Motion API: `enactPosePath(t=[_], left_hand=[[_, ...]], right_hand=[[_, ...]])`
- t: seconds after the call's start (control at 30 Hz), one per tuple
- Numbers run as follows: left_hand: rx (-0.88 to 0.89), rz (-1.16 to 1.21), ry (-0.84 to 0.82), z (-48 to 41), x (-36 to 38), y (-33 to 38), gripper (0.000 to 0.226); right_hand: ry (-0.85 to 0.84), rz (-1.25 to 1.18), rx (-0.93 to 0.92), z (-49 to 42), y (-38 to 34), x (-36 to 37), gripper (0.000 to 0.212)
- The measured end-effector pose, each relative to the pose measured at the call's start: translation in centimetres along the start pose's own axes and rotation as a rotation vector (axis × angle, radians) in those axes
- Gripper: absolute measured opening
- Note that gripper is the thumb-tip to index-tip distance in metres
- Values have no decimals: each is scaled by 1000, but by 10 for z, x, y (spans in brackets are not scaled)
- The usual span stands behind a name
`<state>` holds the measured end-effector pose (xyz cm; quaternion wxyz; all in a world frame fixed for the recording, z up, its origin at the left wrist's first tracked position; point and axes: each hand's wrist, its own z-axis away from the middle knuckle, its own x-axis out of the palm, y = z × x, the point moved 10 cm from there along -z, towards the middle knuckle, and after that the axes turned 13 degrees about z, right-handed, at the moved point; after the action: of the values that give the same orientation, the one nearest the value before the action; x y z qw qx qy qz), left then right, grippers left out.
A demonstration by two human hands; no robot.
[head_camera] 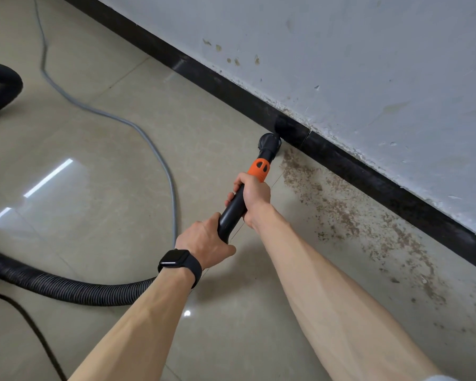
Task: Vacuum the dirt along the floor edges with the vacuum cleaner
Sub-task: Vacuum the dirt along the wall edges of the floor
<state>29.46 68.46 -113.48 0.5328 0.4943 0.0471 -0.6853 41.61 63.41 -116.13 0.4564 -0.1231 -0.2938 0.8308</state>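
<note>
1. Nearest, at the lower left, a thin black cord (33,334) lies on the glossy beige floor (107,182). A ribbed black hose (66,287) runs from the left edge toward the left wrist.
2. The left hand (204,240), with a dark smartwatch (175,257) on its wrist, curls its fingers round the near end of the black wand (232,213).
3. Just beyond it, the right hand (252,196) wraps round the same wand, directly below an orange collar (259,167).
4. Past the collar, the round black nozzle (270,141) sits on the floor, touching the black baseboard (396,188) at the foot of the wall.
5. Brown dirt (341,210) is scattered along the floor edge to the right of the nozzle, in a band that follows the baseboard back toward the near right.
6. On the left, a grey cable (160,160) snakes over the tiles to the far edge, and a thick black tube (3,86) bends in at the far left.
7. Farthest, the white wall (341,64) carries scuffs and brownish stains above the baseboard.
</note>
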Motion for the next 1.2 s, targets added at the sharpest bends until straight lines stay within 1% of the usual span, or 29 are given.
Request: enactPosePath(t=[0.3,0.47,0.57,0.67,0.73,0.87,1.03,1.2], left_hand=[[36,-18,-118,34,23,-29,38],[55,-59,-143,53,29,-49,36],[55,-53,-136,58,25,-56,35],[46,-34,-99,57,15,-58,35],[49,-36,-90,55,10,-56,36],[55,-76,-99,51,8,-49,38],[48,-73,-104,47,15,-52,40],[26,-40,-80,42,19,-52,39]], right_hand=[[56,0,-15,23,49,0,11],[64,10,-53,38,70,4,9],[81,-8,-101,43,73,7,8],[94,-2,-133,46,68,12,15],[85,-4,-125,44,63,15,17],[88,-2,-75,39,61,12,9],[95,-38,-57,36,66,11,10],[84,-5,-40,31,63,11,12]])
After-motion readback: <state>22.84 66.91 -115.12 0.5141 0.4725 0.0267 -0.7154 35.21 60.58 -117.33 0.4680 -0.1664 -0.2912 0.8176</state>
